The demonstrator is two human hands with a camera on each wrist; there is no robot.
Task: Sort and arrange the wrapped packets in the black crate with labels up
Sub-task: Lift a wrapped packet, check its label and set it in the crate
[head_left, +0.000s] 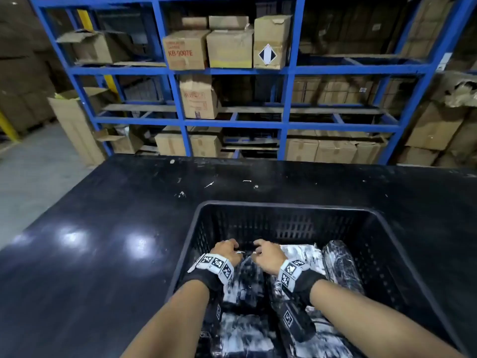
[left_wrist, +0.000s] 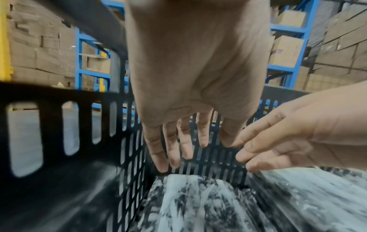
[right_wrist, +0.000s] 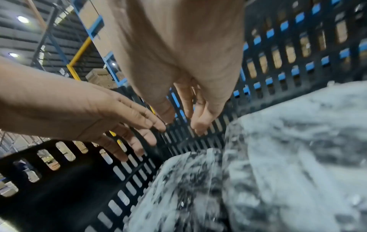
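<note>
Wrapped packets (head_left: pixel 302 257) lie inside the black crate (head_left: pixel 284 206), crinkled in clear film with white and dark patches; we cannot tell from these views which faces carry labels. Our left hand (head_left: pixel 227 250) and right hand (head_left: pixel 267 254) hang side by side above the packets near the crate's far wall, both with fingers loosely extended and slightly spread, gripping nothing. In the left wrist view the fingers (left_wrist: pixel 168 150) point down toward the slotted wall, clear of the packet below. In the right wrist view our right fingertips (right_wrist: pixel 198 125) sit just above the edge of a packet; whether they touch it we cannot tell. One dark rolled packet (head_left: pixel 340 267) rests along the right side. Bare crate floor shows at the far end and along the left wall. Outside the crate, the black table (head_left: pixel 103 228) stretches to the left, with blue shelving (head_left: pixel 232 71) beyond.
</note>
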